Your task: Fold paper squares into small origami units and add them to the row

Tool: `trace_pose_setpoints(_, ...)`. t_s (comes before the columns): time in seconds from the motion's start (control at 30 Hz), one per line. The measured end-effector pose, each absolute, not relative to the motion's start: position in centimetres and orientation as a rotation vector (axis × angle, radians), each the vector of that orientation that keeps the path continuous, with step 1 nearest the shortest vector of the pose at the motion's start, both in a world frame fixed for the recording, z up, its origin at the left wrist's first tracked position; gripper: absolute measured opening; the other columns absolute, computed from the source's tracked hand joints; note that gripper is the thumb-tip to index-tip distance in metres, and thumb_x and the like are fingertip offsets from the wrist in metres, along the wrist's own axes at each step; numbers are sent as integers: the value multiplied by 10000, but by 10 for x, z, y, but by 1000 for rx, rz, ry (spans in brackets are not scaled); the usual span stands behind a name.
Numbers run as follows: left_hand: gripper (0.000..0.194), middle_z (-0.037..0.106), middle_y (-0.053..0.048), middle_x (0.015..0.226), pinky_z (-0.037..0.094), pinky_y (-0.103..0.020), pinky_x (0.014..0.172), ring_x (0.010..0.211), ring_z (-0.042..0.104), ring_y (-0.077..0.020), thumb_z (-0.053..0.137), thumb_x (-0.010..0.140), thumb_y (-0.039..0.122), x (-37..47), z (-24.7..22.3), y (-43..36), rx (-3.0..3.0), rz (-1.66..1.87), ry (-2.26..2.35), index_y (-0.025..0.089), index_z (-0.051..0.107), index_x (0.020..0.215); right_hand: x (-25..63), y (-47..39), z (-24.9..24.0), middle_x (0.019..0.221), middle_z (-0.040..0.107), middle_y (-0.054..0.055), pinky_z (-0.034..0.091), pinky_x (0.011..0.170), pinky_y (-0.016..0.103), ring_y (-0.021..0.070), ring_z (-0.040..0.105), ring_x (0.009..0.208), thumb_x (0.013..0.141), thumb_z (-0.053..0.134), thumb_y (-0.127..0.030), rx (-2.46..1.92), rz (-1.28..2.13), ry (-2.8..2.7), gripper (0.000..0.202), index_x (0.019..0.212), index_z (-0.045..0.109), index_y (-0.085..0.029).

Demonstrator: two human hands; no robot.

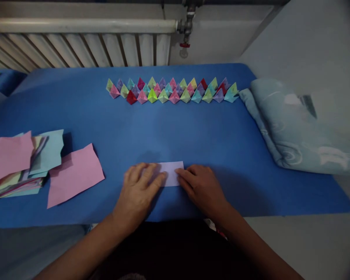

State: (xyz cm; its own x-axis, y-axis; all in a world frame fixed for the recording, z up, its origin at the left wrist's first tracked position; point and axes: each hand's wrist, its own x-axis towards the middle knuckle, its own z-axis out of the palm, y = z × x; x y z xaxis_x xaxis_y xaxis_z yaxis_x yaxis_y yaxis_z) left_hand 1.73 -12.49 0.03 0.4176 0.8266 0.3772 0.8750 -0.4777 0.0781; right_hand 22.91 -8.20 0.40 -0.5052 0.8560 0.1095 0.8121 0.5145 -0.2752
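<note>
A small pale lilac rectangle of folded paper lies flat on the blue surface in front of me. My left hand rests over its left end, with the fingers stretched out and spread and the thumb on the paper. At the right edge, my right hand has its thumb and bent fingers closed on the paper. The left end of the sheet is hidden under my left fingers.
Several small folded paper boats in many colours stand in rows at the back. Left are a loose pink sheet and a stack of coloured paper. A folded light-blue blanket lies right. A radiator stands behind.
</note>
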Motion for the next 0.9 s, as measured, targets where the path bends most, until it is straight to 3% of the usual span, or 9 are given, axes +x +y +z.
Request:
trace_pose_setpoints(0.1, 359, 618, -109, 1291, 397, -437, 1027, 1194, 523, -263, 481, 948, 252, 31, -1, -123, -2839, -531, -1296, 139, 557, 1280, 231, -83, 1, 861, 654, 67, 349, 705, 339, 204, 560, 761, 932, 526, -260, -1395, 238, -2528, 234, 1089, 698, -242)
trace_pose_setpoints(0.23, 590, 482, -126, 1450, 317, -444, 1126, 1372, 382, -252, 408, 956, 492, 29, -5, -131, -2940, -371, -1321, 113, 414, 1408, 237, -88, -3, 1003, 656, 91, 376, 758, 374, 230, 563, 857, 941, 520, -306, -1377, 210, -2503, 274, 1158, 680, -258)
trace_pose_setpoints(0.33, 583, 464, -101, 1469, 299, -437, 1138, 1391, 363, -237, 402, 961, 486, 14, -5, -141, -2911, -311, -1322, 131, 394, 1424, 243, -93, -3, 1095, 643, 103, 391, 786, 414, 255, 555, 891, 927, 546, -335, -1394, 163, -2499, 289, 1179, 676, -278)
trace_pose_setpoints(0.47, 536, 515, -125, 1423, 373, -430, 1086, 1327, 455, -251, 439, 962, 437, -3, -1, -151, -2823, -333, -1334, 97, 456, 1375, 247, -91, -1, 1143, 626, 114, 420, 816, 453, 285, 560, 953, 910, 568, -318, -1410, 237, -2490, 272, 1150, 688, -275)
trace_pose_setpoints(0.57, 452, 589, -147, 1338, 454, -423, 1001, 1233, 547, -265, 471, 959, 361, -7, 1, -154, -2752, -419, -1386, 86, 520, 1315, 241, -80, 4, 1186, 605, 138, 442, 874, 460, 306, 551, 1040, 846, 634, -273, -1420, 375, -2447, 279, 1111, 691, -209)
trace_pose_setpoints(0.7, 339, 653, -151, 1238, 495, -437, 939, 1138, 607, -275, 512, 945, 286, -3, 3, -155, -2707, -524, -1452, 84, 598, 1203, 224, -57, 15, 1241, 580, 175, 410, 987, 441, 304, 521, 1153, 820, 618, -234, -1395, 458, -2410, 443, 1246, 589, -116)
trace_pose_setpoints(0.9, 276, 673, -147, 1188, 491, -471, 941, 1088, 629, -271, 526, 938, 250, 0, 3, -153, -2679, -632, -1473, 104, 617, 1153, 213, -35, 34, 1067, 668, 111, 446, 822, 322, 216, 612, 890, 818, 564, -237, -1482, 840, -2541, 447, 1252, 580, -135)
